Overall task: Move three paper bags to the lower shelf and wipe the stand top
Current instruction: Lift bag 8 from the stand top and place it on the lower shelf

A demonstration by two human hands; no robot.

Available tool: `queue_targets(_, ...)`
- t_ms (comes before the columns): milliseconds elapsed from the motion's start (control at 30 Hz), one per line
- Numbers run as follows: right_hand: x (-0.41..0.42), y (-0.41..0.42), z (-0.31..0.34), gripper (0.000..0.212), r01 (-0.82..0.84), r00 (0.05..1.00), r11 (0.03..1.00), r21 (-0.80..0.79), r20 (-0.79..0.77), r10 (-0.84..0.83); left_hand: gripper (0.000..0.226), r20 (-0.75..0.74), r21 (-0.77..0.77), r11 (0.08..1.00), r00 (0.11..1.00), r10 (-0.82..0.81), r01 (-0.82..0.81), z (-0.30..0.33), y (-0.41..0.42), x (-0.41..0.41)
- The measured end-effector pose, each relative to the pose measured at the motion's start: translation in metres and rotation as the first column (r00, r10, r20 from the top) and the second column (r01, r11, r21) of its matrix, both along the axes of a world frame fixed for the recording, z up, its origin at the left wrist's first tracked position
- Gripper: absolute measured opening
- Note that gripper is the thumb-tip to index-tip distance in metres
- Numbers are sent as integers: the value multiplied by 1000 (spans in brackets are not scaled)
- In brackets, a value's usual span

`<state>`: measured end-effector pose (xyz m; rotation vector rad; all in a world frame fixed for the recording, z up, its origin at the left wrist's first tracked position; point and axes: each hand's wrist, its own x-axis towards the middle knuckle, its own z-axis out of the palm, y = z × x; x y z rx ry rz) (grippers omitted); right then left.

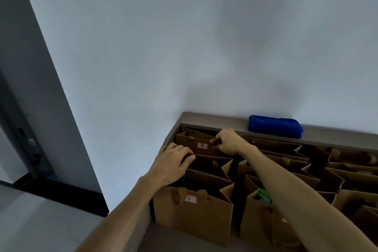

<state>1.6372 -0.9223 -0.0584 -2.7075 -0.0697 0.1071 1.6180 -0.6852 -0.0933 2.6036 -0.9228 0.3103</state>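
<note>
My right-hand fingers (217, 145) pinch the handle at the rim of the paper bag marked 8 (196, 145), in the stand's far left corner. My left hand (173, 161) lies flat, fingers draped over the rim of the next bag (208, 166) toward me (gripping nothing I can see). Bag 1 (194, 217) stands nearest, more bags (286, 161) packed tight rightward. The blue cloth (275, 126) rests folded on the back ledge (214, 119), against the wall (184, 47).

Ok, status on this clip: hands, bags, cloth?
Right hand pinching handle of bag 8. Left hand on next bag's rim. Blue cloth untouched on back ledge. Nothing blocking.
</note>
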Motion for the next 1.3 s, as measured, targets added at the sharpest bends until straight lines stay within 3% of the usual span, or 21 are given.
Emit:
queue_targets(333, -15, 1, 0, 29, 14, 974, 999, 49, 227, -25, 32, -3, 1, 1000, 1000, 3, -3, 0, 0, 1)
queue_targets(867, -50, -2, 0, 22, 5, 955, 1000, -8, 297, -2, 30, 16, -49, 999, 1000, 10, -9, 3, 5, -12)
queue_targets(1000, -57, 0, 9, 27, 51, 922, 997, 57, 382, -69, 27, -8, -90, 996, 1000, 14, -15, 3, 6, -13)
queue_targets(1167, -60, -4, 48, 26, 49, 855, 987, 150, 505, -119, 20, -85, -286, 956, 995, 48, -70, 14, 4, -13)
queue_targets(1300, -62, -12, 82, 26, 44, 826, 984, 171, 548, -132, 22, -239, -558, 802, 967, 94, -215, 37, 0, -15)
